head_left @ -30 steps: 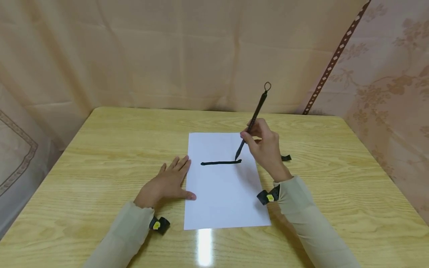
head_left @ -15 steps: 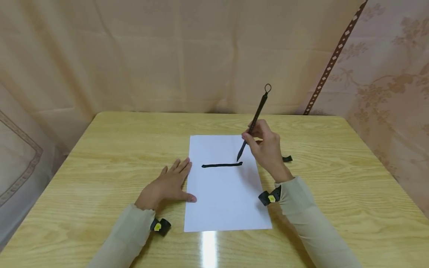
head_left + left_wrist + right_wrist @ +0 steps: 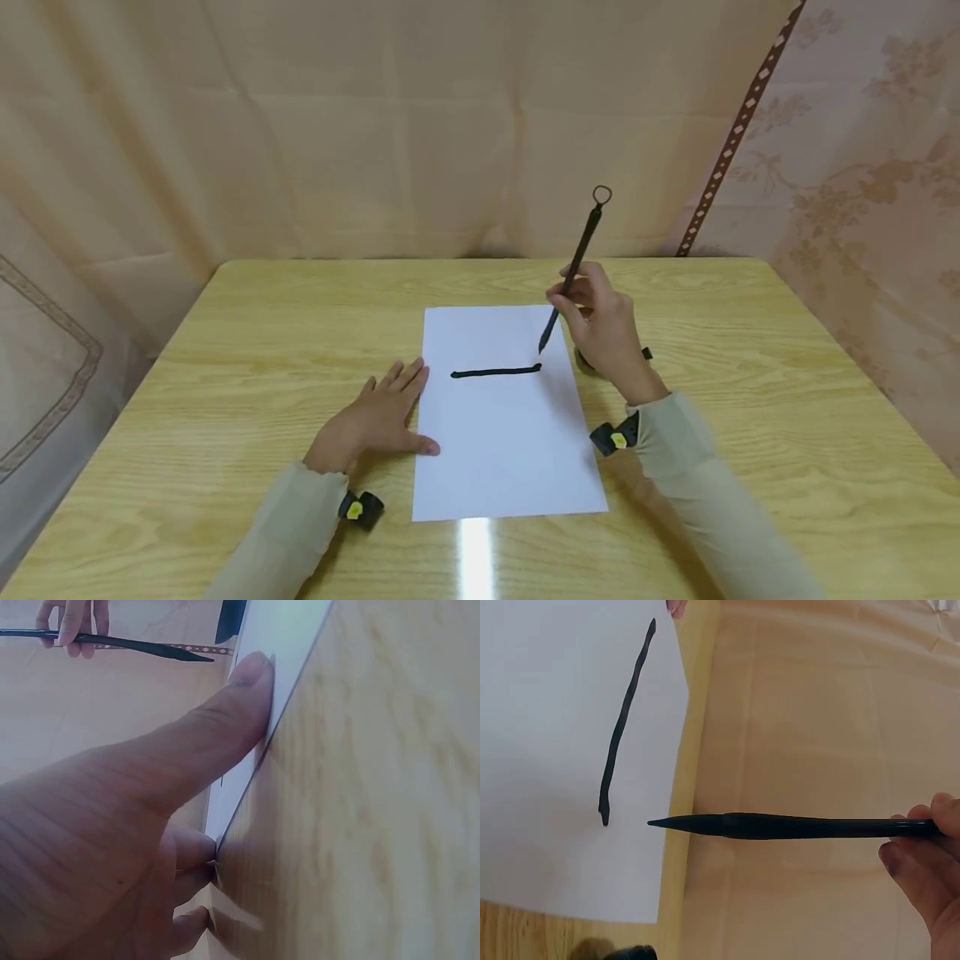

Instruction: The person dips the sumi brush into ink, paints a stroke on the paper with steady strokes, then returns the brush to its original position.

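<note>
My right hand [image 3: 603, 329] pinches a black calligraphy brush [image 3: 581, 246] by the middle of its handle, which ends in a loop. Its pointed tip is clear of the white paper [image 3: 502, 467], close to the right end of a thick black ink stroke [image 3: 495, 372]. In the right wrist view the brush [image 3: 780, 826] reaches across from the fingers, with a gap between its tip and the stroke [image 3: 619, 735]. My left hand [image 3: 371, 421] lies spread at the paper's left edge, its thumb [image 3: 247, 675] resting on the sheet and its fingertips at the border.
Behind my right hand, a dark thing [image 3: 647, 353] shows in part on the wooden table [image 3: 225, 375]; its black end [image 3: 634, 952] appears low in the right wrist view. A beige curtain [image 3: 337, 150] hangs along the table's back edge.
My right hand has lifted the brush slightly away from the stroke's end, up and to the right. A dark rounded edge now shows beside that hand. The left hand stays on the paper.
</note>
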A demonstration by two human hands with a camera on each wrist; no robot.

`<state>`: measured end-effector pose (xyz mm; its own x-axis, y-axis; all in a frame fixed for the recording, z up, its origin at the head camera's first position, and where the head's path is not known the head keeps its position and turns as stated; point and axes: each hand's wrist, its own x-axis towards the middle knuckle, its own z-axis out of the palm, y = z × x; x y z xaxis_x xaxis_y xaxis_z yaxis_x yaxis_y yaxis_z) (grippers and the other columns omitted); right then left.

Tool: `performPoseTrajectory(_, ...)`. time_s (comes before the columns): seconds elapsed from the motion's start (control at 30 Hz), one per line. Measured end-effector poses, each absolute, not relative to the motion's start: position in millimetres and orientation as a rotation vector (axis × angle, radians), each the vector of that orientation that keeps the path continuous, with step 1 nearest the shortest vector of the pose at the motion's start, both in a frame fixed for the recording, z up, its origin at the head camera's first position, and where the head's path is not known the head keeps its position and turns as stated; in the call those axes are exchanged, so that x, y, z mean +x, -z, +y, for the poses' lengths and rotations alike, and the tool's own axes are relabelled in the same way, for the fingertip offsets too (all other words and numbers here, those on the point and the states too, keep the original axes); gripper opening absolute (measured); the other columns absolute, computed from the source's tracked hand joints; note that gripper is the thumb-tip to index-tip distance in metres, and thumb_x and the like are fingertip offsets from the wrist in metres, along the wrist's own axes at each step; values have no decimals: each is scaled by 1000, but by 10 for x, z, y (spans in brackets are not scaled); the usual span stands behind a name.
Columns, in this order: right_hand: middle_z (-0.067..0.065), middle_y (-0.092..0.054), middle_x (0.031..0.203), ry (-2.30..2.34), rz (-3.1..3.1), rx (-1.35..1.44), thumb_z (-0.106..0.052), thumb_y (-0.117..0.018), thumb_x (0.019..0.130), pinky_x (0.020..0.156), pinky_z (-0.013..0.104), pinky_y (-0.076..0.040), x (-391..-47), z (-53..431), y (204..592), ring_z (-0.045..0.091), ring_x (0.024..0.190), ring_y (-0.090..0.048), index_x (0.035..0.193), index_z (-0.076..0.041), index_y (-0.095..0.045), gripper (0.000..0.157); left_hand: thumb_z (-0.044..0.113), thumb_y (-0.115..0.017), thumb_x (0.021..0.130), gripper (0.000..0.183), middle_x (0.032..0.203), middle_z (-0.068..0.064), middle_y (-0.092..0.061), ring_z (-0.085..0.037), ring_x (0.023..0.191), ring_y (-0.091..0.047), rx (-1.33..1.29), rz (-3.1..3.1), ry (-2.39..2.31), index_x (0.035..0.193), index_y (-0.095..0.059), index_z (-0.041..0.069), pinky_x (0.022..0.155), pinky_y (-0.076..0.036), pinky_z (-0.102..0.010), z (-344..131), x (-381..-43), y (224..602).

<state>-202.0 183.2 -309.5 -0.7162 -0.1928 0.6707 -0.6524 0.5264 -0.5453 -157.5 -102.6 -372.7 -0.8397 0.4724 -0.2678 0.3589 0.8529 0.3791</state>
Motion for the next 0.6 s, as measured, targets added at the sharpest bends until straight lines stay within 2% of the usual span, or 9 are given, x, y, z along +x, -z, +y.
performPoseTrajectory(0.23,12,-66,92,-1038,-2179,703,-1,-57,84,63,34,-53,-1994,1976,3059,24,82,-66,102,4,-47,22,58,-65,69,108,151,-9,0,-34,136,3,640,2667,-469,144,-8,5,103,-7,-60,-1019,-1577,3724)
performPoseTrajectory(0.47,14,-62,92,-980,-2075,785,8,-62,77,69,16,-50,-1943,2144,3130,27,84,-64,92,5,-56,17,56,-66,70,107,151,-11,-1,-36,136,2,639,2665,-479,144,-9,3,102,-6,-62,-1041,-1551,3688)
performPoseTrajectory(0.6,13,-63,90,-859,-2056,850,16,-62,73,75,13,-47,-1918,2346,3192,26,84,-64,86,5,-59,17,56,-66,70,107,150,-13,-3,-37,135,1,646,2670,-484,143,-10,2,101,-6,-62,-1029,-1552,3673)
